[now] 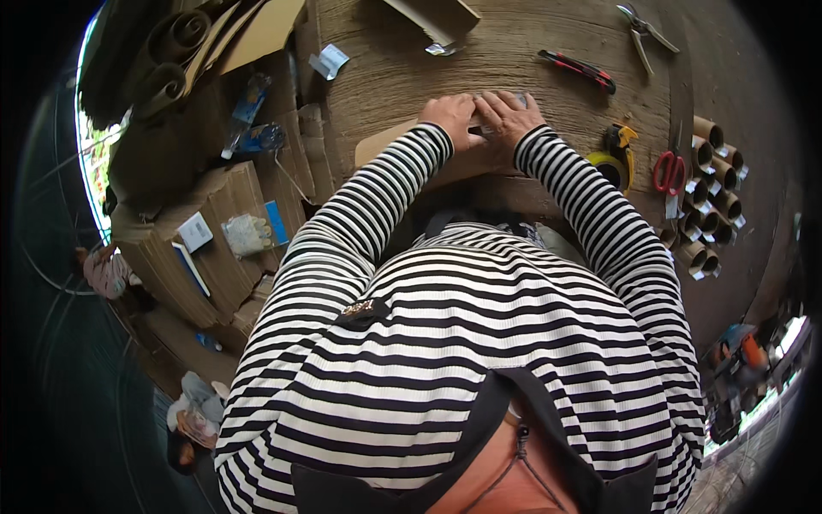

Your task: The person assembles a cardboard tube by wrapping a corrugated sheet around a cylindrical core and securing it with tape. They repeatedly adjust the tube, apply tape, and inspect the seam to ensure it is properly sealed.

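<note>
A piece of brown cardboard lies at the near edge of the wooden table, partly hidden under my hands and forearms. My left hand is closed over it, fingers curled and thumb pointing towards the other hand. Right beside it, my right hand grips the same cardboard with bent fingers. A small dark gap shows between the two thumbs. Something pale grey peeks out by the right fingertips, too little of it to name. What the palms cover is hidden.
On the wooden table lie a red-black utility knife, pruning shears, tape roll, yellow cutter, red-handled scissors and a bent cardboard piece. Several cardboard tubes stand right; stacked cardboard is left.
</note>
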Action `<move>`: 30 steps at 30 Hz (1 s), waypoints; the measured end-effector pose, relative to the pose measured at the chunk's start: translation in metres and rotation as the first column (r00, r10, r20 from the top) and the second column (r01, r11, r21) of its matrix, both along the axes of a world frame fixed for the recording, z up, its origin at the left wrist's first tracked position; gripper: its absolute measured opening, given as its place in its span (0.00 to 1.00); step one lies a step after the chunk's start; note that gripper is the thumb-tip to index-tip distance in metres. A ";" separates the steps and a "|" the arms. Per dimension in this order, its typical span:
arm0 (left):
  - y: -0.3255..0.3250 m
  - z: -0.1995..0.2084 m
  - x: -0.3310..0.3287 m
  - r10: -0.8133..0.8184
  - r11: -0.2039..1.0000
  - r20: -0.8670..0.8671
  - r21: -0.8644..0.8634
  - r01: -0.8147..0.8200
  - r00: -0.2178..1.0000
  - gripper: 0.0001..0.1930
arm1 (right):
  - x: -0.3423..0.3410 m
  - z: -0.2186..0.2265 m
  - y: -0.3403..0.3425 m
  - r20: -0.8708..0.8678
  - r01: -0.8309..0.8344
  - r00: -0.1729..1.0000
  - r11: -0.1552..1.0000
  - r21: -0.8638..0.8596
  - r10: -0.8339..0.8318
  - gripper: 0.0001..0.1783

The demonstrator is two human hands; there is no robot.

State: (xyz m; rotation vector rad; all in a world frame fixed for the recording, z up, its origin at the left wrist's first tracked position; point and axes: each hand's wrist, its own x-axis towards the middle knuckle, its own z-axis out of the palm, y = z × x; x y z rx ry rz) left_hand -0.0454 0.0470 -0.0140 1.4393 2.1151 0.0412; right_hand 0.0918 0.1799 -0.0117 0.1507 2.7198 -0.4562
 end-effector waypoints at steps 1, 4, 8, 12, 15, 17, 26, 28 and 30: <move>-0.025 -0.007 0.013 0.045 0.984 -0.107 0.179 -0.025 0.993 0.37 | 0.000 0.005 0.003 0.012 -0.053 0.999 0.999 0.014 0.053 0.45; -0.079 0.003 0.015 0.163 0.919 -0.019 0.366 -0.145 0.986 0.35 | 0.006 0.005 0.002 0.017 -0.094 0.995 0.996 -0.008 0.094 0.62; -0.138 -0.002 0.013 0.285 0.902 -0.052 0.352 -0.249 0.957 0.29 | 0.003 0.014 -0.001 0.045 -0.135 0.990 0.991 0.009 0.135 0.59; -0.175 -0.016 -0.008 0.468 0.813 -0.051 0.415 -0.408 0.882 0.19 | 0.005 0.006 0.002 0.020 -0.158 0.987 0.987 0.017 0.158 0.53; -0.229 -0.063 -0.032 0.782 0.492 0.128 0.474 -0.730 0.610 0.16 | 0.006 0.010 0.004 -0.095 -0.145 0.986 0.987 -0.064 0.139 0.42; -0.251 -0.085 -0.042 0.911 0.256 0.305 0.115 -0.960 0.279 0.20 | -0.005 0.019 0.004 0.063 -0.125 0.990 0.990 -0.057 0.129 0.53; -0.218 -0.095 -0.057 0.667 -0.136 0.660 -0.348 -0.928 -0.346 0.19 | -0.011 0.009 0.016 0.067 -0.112 0.991 0.991 -0.074 0.117 0.55; -0.236 -0.098 -0.071 0.666 -0.098 0.713 -0.209 -0.973 -0.220 0.18 | -0.007 0.006 0.010 0.009 -0.137 0.990 0.988 -0.071 0.138 0.54; -0.222 -0.078 -0.079 0.788 0.274 0.560 0.053 -0.960 0.256 0.19 | 0.003 0.010 0.006 -0.014 -0.144 0.990 0.988 -0.055 0.143 0.54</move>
